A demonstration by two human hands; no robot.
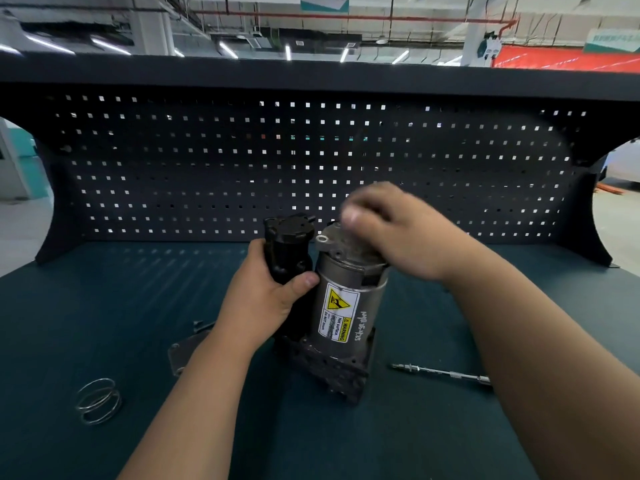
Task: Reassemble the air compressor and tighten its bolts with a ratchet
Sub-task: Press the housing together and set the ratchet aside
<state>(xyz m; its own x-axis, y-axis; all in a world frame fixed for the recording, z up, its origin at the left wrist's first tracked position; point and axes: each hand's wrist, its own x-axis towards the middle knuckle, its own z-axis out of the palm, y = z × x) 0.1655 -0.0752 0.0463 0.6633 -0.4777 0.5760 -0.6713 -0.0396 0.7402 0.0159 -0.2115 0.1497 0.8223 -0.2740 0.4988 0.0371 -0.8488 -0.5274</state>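
While the silver cylindrical air compressor with the yellow warning label (341, 306) stands upright on its black cast base at mid-bench, my left hand (266, 299) wraps the black ribbed plastic cylinder (287, 244) on its 9 o'clock flank, thumb pressed across the front.

My right hand (398, 233) hovers curled over the metal head at 12 o'clock. It is motion-blurred, so I cannot tell whether it pinches anything.

Handling, judged: metal body heavy and rigid, top-heavy on the narrow base. Smooth barrel likely slippery. Best hold is low on the barrel or at the cast base, not by the plastic part.

Count on the dark green bench mat (104, 306):
- one compressor
- one wire coil spring (98, 401), 8 o'clock
- one flat grey metal plate (183, 351), 9 o'clock, partly under my forearm
- one long steel rod (443, 373), 4 o'clock; bolt or extension, unclear
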